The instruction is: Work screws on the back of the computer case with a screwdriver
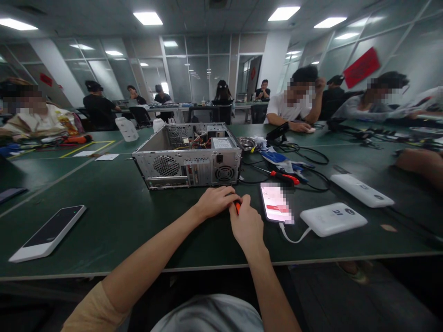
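The open metal computer case [173, 177] lies on the green table, its rear panel with vents and ports facing me. My right hand [246, 223] is closed round a screwdriver [237, 206], of which only a bit of orange handle shows between the fingers. Against the lower right edge of the case, my left hand [217, 201] is closed, its fingertips meeting the right hand at the tool. What the left fingers grip is hidden, as is the screwdriver's tip. Inside the case sit a power supply [221, 143] and coloured wires.
Right of my hands lie a lit phone [276, 203] cabled to a white power bank [332, 220], another power bank [362, 190], a red-black screwdriver [285, 177], gloves [277, 159] and a metal bowl [247, 144]. A white-edged device [50, 233] lies left. Several people sit around.
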Action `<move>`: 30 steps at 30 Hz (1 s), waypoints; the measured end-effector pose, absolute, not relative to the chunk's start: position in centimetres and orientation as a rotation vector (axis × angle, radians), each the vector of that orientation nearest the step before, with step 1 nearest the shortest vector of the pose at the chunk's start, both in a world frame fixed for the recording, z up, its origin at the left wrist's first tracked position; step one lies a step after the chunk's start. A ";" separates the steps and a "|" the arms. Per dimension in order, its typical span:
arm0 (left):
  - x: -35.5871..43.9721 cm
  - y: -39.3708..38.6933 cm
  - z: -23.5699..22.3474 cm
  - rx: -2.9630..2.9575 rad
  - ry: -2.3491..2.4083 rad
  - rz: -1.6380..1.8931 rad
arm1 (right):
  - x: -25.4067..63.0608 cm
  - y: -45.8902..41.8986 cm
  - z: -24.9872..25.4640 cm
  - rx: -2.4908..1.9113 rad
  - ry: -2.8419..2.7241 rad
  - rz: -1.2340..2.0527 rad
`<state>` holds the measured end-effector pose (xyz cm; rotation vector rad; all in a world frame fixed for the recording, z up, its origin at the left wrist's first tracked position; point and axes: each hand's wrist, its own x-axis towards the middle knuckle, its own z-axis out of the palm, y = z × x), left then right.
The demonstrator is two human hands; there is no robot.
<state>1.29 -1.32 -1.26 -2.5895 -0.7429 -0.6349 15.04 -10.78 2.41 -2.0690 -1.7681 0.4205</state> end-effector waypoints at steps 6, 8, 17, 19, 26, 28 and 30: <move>1.3 -1.3 -0.9 -2.640 -0.834 -0.578 | 15.6 -11.8 2.4 -2.081 -1.711 0.397; 1.3 -1.3 -1.0 -2.650 -0.847 -0.565 | 16.0 -11.7 2.1 -2.038 -1.715 0.401; 1.5 -2.1 -0.5 -2.622 -0.878 -0.476 | 17.1 -10.9 0.3 -1.728 -1.611 0.544; 1.6 -2.1 -0.5 -2.616 -0.909 -0.465 | 16.9 -10.9 0.2 -1.718 -1.613 0.507; 1.9 -2.4 -0.1 -2.662 -0.991 -0.440 | 16.8 -11.0 0.5 -1.751 -1.601 0.475; 1.9 -2.5 0.0 -2.671 -1.006 -0.438 | 17.0 -11.0 0.5 -1.781 -1.602 0.427; 1.9 -2.6 -0.1 -2.670 -1.011 -0.426 | 17.2 -11.0 0.5 -1.801 -1.612 0.355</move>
